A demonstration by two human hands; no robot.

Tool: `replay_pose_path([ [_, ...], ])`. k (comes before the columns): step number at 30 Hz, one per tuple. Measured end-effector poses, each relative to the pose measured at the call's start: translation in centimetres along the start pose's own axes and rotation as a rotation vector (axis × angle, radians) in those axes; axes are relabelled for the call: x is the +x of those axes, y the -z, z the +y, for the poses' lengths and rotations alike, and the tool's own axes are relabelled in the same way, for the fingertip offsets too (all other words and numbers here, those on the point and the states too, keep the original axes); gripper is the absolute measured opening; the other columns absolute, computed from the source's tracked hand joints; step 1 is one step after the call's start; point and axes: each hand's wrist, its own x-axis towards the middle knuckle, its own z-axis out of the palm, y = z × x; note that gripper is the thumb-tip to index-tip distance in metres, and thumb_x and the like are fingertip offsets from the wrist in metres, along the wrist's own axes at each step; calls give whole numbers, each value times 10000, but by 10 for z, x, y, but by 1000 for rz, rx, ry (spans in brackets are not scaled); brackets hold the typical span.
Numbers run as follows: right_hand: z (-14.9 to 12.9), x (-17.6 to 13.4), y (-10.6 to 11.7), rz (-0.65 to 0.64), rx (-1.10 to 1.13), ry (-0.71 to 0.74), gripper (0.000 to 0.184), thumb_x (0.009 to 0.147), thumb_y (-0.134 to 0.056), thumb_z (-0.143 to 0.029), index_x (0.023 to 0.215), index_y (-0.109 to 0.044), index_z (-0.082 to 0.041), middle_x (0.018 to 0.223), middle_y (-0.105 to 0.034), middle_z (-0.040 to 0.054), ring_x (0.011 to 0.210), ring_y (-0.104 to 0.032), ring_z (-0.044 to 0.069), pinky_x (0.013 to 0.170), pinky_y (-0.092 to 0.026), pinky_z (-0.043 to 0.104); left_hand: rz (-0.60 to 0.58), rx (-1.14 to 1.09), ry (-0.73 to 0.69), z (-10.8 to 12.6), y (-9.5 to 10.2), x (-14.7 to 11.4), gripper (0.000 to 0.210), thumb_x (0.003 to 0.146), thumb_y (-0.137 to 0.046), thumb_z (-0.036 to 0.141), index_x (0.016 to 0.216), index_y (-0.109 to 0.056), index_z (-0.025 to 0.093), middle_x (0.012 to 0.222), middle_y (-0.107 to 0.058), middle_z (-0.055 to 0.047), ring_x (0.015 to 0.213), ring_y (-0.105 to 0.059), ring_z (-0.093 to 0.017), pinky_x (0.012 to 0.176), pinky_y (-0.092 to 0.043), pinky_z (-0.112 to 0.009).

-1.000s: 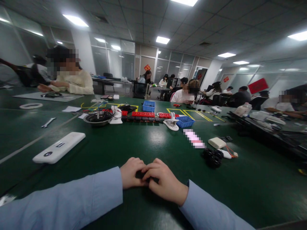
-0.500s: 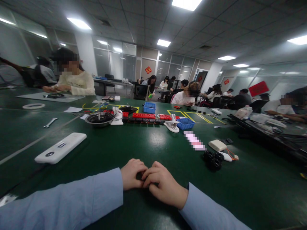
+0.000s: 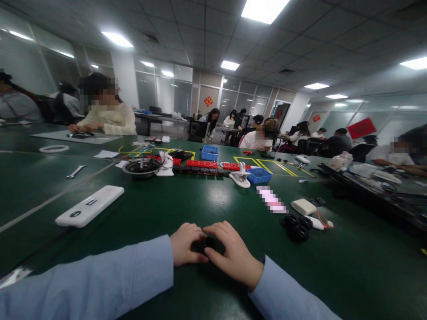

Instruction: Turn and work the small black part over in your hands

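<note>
Between my two hands, low in the middle of the head view, is a small black round part (image 3: 209, 243), largely covered by fingers and dark against the table. My left hand (image 3: 187, 244) curls around its left side, thumb below and fingers above. From the right, my right hand (image 3: 233, 254) grips it with a bent thumb and forefinger. The fingertips of both hands almost meet over it. To the right lies a cluster of black ring-shaped parts (image 3: 296, 227), apart from my hands.
A white power bank (image 3: 90, 206) and a wrench (image 3: 76, 172) lie left on the green table (image 3: 160, 209). Farther back are a round metal dish (image 3: 140, 168), red strips (image 3: 202, 165), white clamps (image 3: 240, 178) and blue bins (image 3: 260, 175). Other people sit around.
My right fingers have spread and lifted off, so the black round part now shows between my hands. The view has shifted slightly; the things on the table have stayed put.
</note>
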Motion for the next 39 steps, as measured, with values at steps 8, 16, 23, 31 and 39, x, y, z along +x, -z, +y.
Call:
replay_pose_path([
  [8, 4, 2, 2, -16, -120, -40, 338, 725, -667, -331, 1000, -581, -156, 889, -601, 53, 829, -513, 194, 743, -401, 329, 16, 19, -16, 2, 2, -1, 343, 718, -624, 504, 803, -588, 173, 801, -619, 0, 778, -548, -194, 692, -347, -300],
  [16, 4, 1, -1, -27, -163, -45, 164, 721, -679, -240, 864, -630, -176, 800, -609, 20, 792, -517, 170, 736, -395, 306, -9, 45, 9, 5, 2, 1, 286, 695, -670, 434, 778, -588, 172, 756, -586, 14, 763, -535, -182, 679, -344, -285],
  [23, 3, 2, -1, -51, -178, -61, 176, 736, -659, -258, 889, -649, -174, 809, -609, 31, 797, -515, 169, 731, -405, 293, 4, 39, 27, 8, 2, 0, 258, 692, -658, 414, 731, -564, 176, 720, -568, 20, 737, -522, -171, 669, -348, -281],
  [31, -1, 0, 1, -103, -161, 9, 227, 740, -582, -161, 961, -629, -174, 888, -646, 37, 808, -530, 166, 754, -391, 288, -35, -26, 18, 7, 4, 1, 240, 700, -652, 369, 863, -612, 197, 789, -594, 3, 778, -524, -193, 712, -355, -304],
  [39, 12, 1, -5, -166, -136, 136, 234, 767, -518, -163, 988, -596, -174, 1036, -658, 31, 916, -582, 131, 840, -371, 269, -64, -6, 14, 4, 3, 0, 219, 760, -523, 394, 804, -582, 188, 846, -598, -13, 808, -526, -197, 753, -388, -311],
])
